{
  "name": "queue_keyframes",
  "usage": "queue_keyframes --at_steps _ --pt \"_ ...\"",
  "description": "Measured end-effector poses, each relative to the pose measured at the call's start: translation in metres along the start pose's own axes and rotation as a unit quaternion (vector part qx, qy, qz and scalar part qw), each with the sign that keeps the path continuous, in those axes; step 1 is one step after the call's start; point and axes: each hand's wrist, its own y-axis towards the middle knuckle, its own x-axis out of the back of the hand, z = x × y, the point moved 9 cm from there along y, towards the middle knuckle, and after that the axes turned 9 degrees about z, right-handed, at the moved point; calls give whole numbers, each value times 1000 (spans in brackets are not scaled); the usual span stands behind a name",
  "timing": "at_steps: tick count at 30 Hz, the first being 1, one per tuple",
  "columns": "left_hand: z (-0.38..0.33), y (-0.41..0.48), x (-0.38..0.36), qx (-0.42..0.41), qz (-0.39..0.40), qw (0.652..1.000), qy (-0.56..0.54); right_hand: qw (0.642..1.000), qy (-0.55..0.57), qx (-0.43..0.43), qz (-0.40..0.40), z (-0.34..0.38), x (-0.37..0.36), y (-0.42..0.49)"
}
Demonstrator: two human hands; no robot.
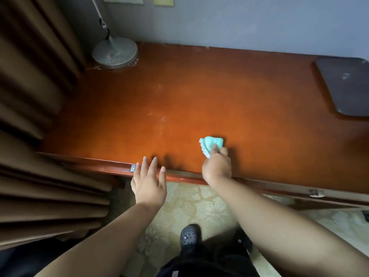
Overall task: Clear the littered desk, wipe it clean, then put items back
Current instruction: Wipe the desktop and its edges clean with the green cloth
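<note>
- The right hand grips a crumpled pale turquoise cloth. Its fingers curl over the wad and press it onto the glossy orange-brown wooden desk.
- The cloth sits close to the desk's front edge, a little right of the middle of the top as seen here.
- The left hand holds nothing. Its fingers are straight and spread, palm down, over the front edge to the left of the cloth. Whether it touches the wood cannot be told.
- The two hands are apart, with a stretch of bare front edge between them.
- The desk's long axis runs left to right across the view. With the cloth at the near edge, most of the top lies away from the person and out to either side.
- Faint pale smudges lie beyond the cloth and to its left, towards the middle of the top. The right hand is nearer to them, so a stroke forward and leftward looks like the likely next move.
- A round grey metal lamp base stands at the back left corner beside a brown pleated curtain. A dark flat pad with rounded corners lies at the far right. Both are well apart from the cloth.
- Judging by the mostly bare top, clearing seems done, wiping is in hand, and putting items back has not begun.
</note>
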Motion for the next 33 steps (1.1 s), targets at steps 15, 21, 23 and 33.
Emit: queue_keyframes --at_steps 15,21,23,33 --pt "34 12 26 48 -68 996 -24 993 -106 -24 -42 24 25 28" --pt "35 20 40 52 -142 986 -63 929 -137 277 202 145 -88 -20" --pt "35 26 51 59 -168 982 -70 901 -109 323 268 168 -96 -18" --pt "73 39 46 233 -225 934 -150 976 -132 171 -11 163 31 167"
